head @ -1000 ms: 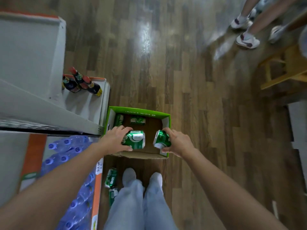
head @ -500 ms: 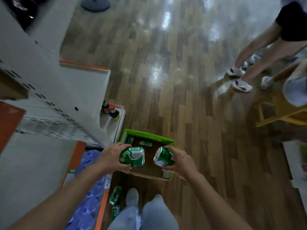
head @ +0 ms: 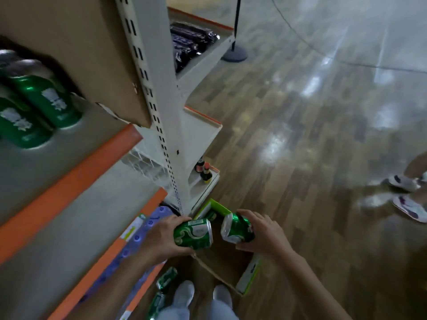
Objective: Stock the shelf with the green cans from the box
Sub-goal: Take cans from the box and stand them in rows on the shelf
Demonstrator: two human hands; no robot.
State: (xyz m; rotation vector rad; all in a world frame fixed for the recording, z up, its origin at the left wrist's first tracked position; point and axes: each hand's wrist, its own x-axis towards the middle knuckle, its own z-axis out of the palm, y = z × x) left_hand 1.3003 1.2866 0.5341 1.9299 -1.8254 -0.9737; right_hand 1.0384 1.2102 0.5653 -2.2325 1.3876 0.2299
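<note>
My left hand [head: 161, 236] grips a green can [head: 194, 233] lying on its side, and my right hand [head: 265, 234] grips a second green can [head: 236, 228]. Both cans hang above the green-rimmed cardboard box [head: 250, 273] on the floor, which my hands largely cover. On the orange-edged shelf [head: 69, 181] at the upper left stand green cans [head: 34, 107], blurred. Two more green cans [head: 165, 279] lie on the floor by my feet.
A white slotted shelf upright [head: 159, 107] rises just left of the box. Water bottles [head: 138, 239] fill the bottom shelf. Small sauce bottles [head: 204, 172] and dark packets [head: 189, 45] sit on end shelves. A person's shoes [head: 404, 192] are at the right, a stand base [head: 234, 54] behind.
My head has tipped up, bringing the upper shelf with its green cans into view. Both hands have lifted their cans higher above the box.
</note>
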